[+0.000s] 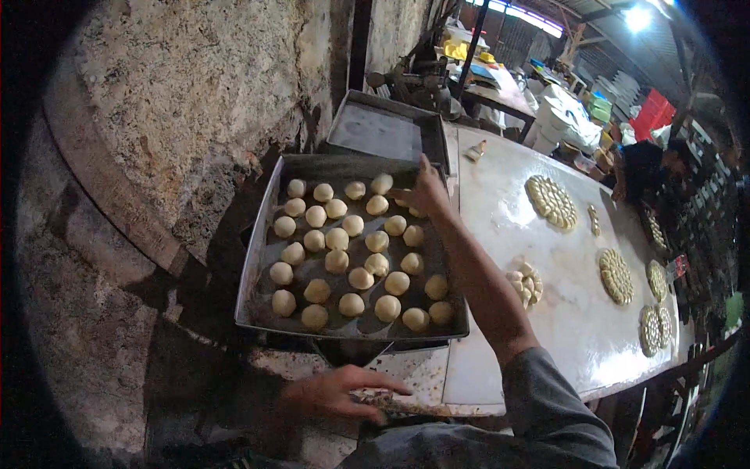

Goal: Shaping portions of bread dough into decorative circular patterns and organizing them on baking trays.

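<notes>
In the head view, the left hand point(344, 393) is open and palm down just in front of the tray, with the index finger extended toward the right and the thumb set apart below it. It holds nothing that shows, and whether it touches the near edge of the tabletop point(484, 344) is hard to tell.

The right hand point(422, 190) reaches over the far right part of the tray point(336, 166), its forearm crossing the tray's right side. One digit points up toward the far rim and another stretches left, close to a blurred ball. Its underside is hidden, so I cannot tell whether it grips anything.

The dough balls point(337, 238) sit in loose, uneven rows across the metal tray, mostly apart, a few touching; some by the right hand are partly covered by it.

Behind this tray lies a second tray point(375, 129), shallow and grey. To the right, the pale tabletop carries a heap of dough pieces point(525, 283) beside the right forearm, and farther off a large ringed dough round point(552, 203) and several smaller rounds point(616, 276). A rough wall point(195, 94) rises on the left.
</notes>
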{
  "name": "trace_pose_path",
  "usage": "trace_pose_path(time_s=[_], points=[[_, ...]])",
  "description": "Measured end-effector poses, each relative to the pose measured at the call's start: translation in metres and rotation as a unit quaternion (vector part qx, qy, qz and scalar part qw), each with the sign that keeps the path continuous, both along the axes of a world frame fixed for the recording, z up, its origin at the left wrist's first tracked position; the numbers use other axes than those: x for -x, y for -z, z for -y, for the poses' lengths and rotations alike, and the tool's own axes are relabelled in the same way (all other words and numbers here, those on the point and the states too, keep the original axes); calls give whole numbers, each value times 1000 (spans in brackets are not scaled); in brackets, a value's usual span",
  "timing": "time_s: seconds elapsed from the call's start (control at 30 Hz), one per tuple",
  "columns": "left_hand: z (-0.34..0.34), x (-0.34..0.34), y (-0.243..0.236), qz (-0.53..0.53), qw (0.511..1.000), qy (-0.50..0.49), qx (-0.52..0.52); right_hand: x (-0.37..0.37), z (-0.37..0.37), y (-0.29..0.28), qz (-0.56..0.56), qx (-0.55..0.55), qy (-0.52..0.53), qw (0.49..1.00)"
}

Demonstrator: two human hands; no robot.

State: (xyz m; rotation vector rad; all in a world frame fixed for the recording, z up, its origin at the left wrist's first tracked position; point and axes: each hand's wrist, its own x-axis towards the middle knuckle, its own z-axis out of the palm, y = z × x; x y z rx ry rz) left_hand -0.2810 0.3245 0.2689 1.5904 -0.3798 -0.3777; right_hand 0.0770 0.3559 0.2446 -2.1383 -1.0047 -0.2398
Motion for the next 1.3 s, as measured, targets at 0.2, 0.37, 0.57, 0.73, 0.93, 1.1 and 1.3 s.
trace_pose_path(time_s=[0.2,0.37,0.57,0.73,0.93,1.1,1.3], points=[[148,-90,151,-154,979,65,116,-4,272,104,57,-114,272,954],[233,-191,238,123,967,-97,-203,30,520,242,-11,57,467,883],[222,-383,249,141,806,-406,-406,29,542,206,-56,55,492,867],[224,-445,242,-11,793,-492,-358,-12,530,211,-104,30,433,895],[252,-355,218,-188,830,-520,-72,-35,552,215,-100,-2,333,938],[281,-230,250,-188,861,-452,140,-22,541,208,-81,4,270,960],[363,-158,229,-180,864,-400,246,49,539,212,-223,-60,-21,973]])
